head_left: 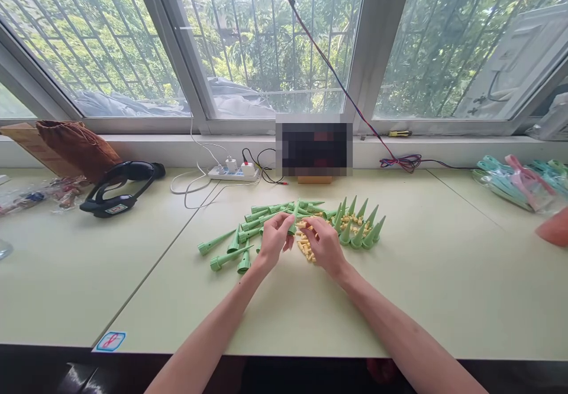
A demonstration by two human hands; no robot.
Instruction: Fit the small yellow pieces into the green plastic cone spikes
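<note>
My left hand (pixel 274 239) is closed around a green plastic spike (pixel 295 209), its tip pointing up and away from me. Close beside it, my right hand (pixel 325 241) pinches a small yellow plug (pixel 301 225) near the spike's wide end. Whether the two parts touch, I cannot tell. Several green spikes (pixel 228 258) lie on their sides to the left and behind my hands. To the right, several green cones (pixel 368 237) stand point up around some yellow plugs. A loose pile of yellow plugs (pixel 306 250) lies between my hands, partly covered by the right one.
A dark screen (pixel 316 148), blurred out, stands at the back by the window. A power strip (pixel 235 172) with cables is left of it. Black headgear (pixel 122 188) and a brown pouch (pixel 77 145) sit far left; bagged pastel strips (pixel 515 181) lie far right.
</note>
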